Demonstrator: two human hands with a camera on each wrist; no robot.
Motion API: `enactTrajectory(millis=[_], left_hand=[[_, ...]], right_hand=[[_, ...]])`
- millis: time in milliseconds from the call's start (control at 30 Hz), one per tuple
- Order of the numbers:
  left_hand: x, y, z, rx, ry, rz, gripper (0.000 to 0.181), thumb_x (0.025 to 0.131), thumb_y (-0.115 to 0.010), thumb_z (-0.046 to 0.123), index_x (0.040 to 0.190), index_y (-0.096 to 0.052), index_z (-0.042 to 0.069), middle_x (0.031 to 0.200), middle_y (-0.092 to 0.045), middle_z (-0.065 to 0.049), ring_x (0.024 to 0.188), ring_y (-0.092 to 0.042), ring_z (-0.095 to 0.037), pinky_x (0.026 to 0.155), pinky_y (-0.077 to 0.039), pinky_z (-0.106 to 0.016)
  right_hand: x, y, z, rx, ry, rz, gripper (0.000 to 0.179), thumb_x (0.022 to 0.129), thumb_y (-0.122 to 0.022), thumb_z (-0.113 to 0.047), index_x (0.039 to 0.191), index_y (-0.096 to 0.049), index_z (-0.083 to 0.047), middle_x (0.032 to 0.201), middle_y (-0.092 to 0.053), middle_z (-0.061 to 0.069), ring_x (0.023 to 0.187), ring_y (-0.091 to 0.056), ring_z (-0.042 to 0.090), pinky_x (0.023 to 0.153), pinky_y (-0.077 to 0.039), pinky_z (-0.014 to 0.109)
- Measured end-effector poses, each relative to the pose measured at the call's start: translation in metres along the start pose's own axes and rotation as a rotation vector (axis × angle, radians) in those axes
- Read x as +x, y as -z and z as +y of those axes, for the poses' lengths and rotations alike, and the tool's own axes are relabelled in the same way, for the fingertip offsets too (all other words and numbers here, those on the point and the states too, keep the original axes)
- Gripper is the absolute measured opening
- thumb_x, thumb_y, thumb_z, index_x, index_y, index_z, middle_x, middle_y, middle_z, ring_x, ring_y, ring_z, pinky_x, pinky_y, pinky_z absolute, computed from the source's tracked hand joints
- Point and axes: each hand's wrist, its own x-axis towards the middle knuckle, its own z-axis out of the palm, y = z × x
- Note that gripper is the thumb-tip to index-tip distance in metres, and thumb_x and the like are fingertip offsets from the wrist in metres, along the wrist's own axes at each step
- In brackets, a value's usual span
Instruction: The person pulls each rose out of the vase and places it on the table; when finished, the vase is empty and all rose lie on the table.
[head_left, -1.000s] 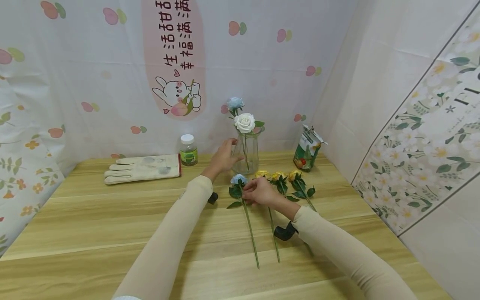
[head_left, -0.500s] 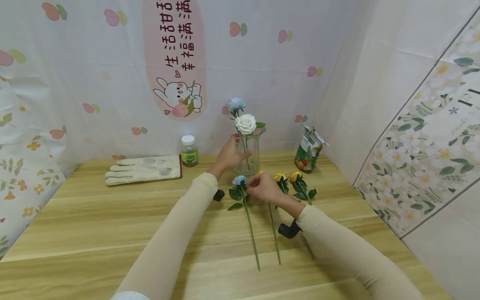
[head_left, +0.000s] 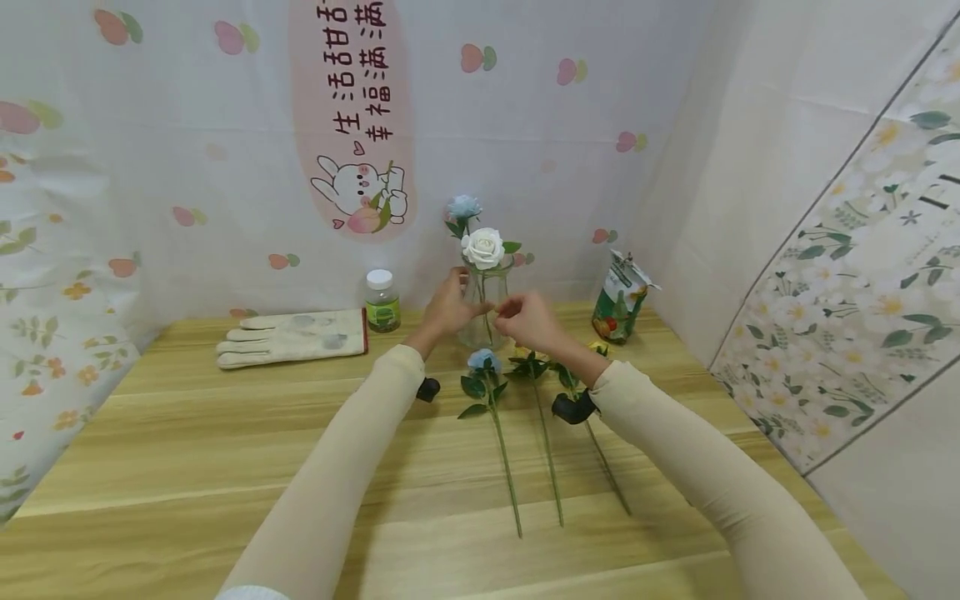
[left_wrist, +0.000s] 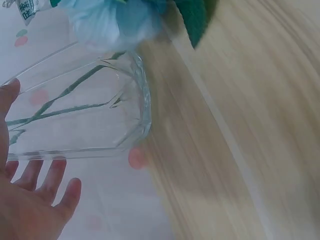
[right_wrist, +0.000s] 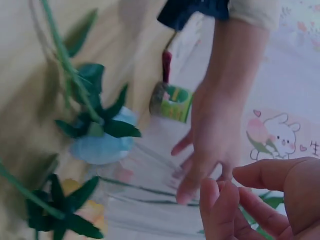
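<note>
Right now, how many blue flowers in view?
2: one blue flower in the glass vase, another blue flower lying on the table in front of it.

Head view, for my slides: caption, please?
Left hand and right hand at a glass vase holding a white rose and blue flower.

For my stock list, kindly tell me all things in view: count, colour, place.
Table: one, yellowish, foreground.
Vase: one, clear, table's back.
Rose: one, white, in vase.
Blue flowers: two, blue, one in vase, one on table.
Yellow flowers: at least two, yellow, on table.
Glove: one, cream, back left.
Jar: one, green label, beside glove.
Pouch: one, green and white, back right.
Hangings: count unclear, mostly white, around.
Wrist devices: two, black, wrists.
Sleeves: two, cream, forearms.
Left hand: one, beside vase.
Right hand: one, beside vase.
</note>
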Motion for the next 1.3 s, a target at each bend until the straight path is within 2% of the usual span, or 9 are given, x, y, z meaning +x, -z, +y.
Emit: enactTrajectory(millis=[133,267,367,533,700,800,1000,1133,1300], left_hand=[[-0.003,0.011,-0.007,-0.013,-0.001,0.014,0.082,0.084,-0.080,0.035,0.147,-0.034,0.010,0.146,-0.047,-0.015,0.130,-0.048,-0.033,0.104,-0.042,-0.049],[-0.007,0.021,-0.014,-0.015,0.013,0.033,0.084,0.084,-0.080,0.038,0.147,-0.033,0.009,0.147,-0.046,-0.015,0.132,-0.047,-0.032,0.105,-0.043,-0.047],[-0.010,0.025,-0.018,-0.013,0.020,0.058,0.085,0.083,-0.080,0.039,0.148,-0.034,0.010,0.147,-0.046,-0.014,0.131,-0.048,-0.032,0.104,-0.044,-0.047],[-0.015,0.029,-0.025,-0.002,0.013,0.118,0.085,0.082,-0.081,0.039,0.147,-0.036,0.008,0.144,-0.049,-0.016,0.128,-0.050,-0.033,0.102,-0.045,-0.048],[-0.018,0.032,-0.029,0.010,-0.006,0.142,0.083,0.083,-0.080,0.039,0.145,-0.036,0.006,0.141,-0.050,-0.018,0.128,-0.049,-0.034,0.103,-0.044,-0.049],[-0.019,0.035,-0.030,0.007,-0.002,0.140,0.081,0.084,-0.080,0.038,0.145,-0.037,0.006,0.140,-0.050,-0.018,0.128,-0.049,-0.035,0.103,-0.043,-0.050],[-0.019,0.034,-0.032,-0.001,0.000,0.122,0.080,0.084,-0.080,0.037,0.145,-0.037,0.008,0.142,-0.049,-0.018,0.129,-0.049,-0.034,0.104,-0.043,-0.049],[-0.019,0.035,-0.032,-0.018,-0.005,0.122,0.077,0.086,-0.080,0.032,0.145,-0.036,0.007,0.144,-0.048,-0.018,0.130,-0.048,-0.035,0.105,-0.042,-0.050],[-0.019,0.035,-0.033,0.012,-0.005,0.124,0.075,0.087,-0.079,0.028,0.144,-0.036,0.006,0.145,-0.048,-0.018,0.133,-0.046,-0.034,0.106,-0.041,-0.050]], right_hand=[[0.015,-0.002,-0.007,-0.014,0.026,0.043,0.019,0.092,-0.063,-0.005,0.105,-0.069,0.007,0.095,-0.070,0.020,0.076,-0.068,0.035,0.052,-0.053,0.026],[0.027,-0.006,-0.011,-0.005,0.060,0.087,0.018,0.094,-0.063,-0.007,0.105,-0.071,0.003,0.097,-0.071,0.018,0.073,-0.068,0.029,0.054,-0.054,0.027],[0.033,-0.009,-0.013,0.049,0.100,0.134,0.018,0.095,-0.064,-0.010,0.106,-0.073,0.001,0.099,-0.072,0.016,0.072,-0.068,0.024,0.054,-0.055,0.029],[0.041,-0.016,-0.020,0.163,0.158,0.242,0.020,0.095,-0.066,-0.010,0.110,-0.074,0.001,0.104,-0.072,0.016,0.080,-0.069,0.025,0.057,-0.057,0.033],[0.049,-0.026,-0.029,0.123,0.231,0.305,0.017,0.092,-0.069,-0.008,0.102,-0.076,0.004,0.114,-0.068,0.015,0.099,-0.066,0.030,0.080,-0.057,0.042],[0.056,-0.031,-0.032,0.071,0.264,0.302,0.019,0.092,-0.071,-0.008,0.104,-0.075,0.006,0.123,-0.064,0.015,0.115,-0.059,0.031,0.089,-0.054,0.045],[0.065,-0.033,-0.032,0.038,0.280,0.252,0.024,0.094,-0.068,-0.007,0.115,-0.072,0.002,0.133,-0.061,0.014,0.127,-0.054,0.030,0.085,-0.054,0.044],[0.068,-0.035,-0.032,0.044,0.313,0.183,0.025,0.095,-0.065,-0.006,0.120,-0.071,0.000,0.129,-0.064,0.014,0.124,-0.055,0.029,0.084,-0.055,0.042],[0.072,-0.040,-0.034,0.069,0.312,0.143,0.028,0.095,-0.064,-0.002,0.123,-0.068,-0.001,0.119,-0.067,0.016,0.112,-0.060,0.029,0.083,-0.055,0.043]])
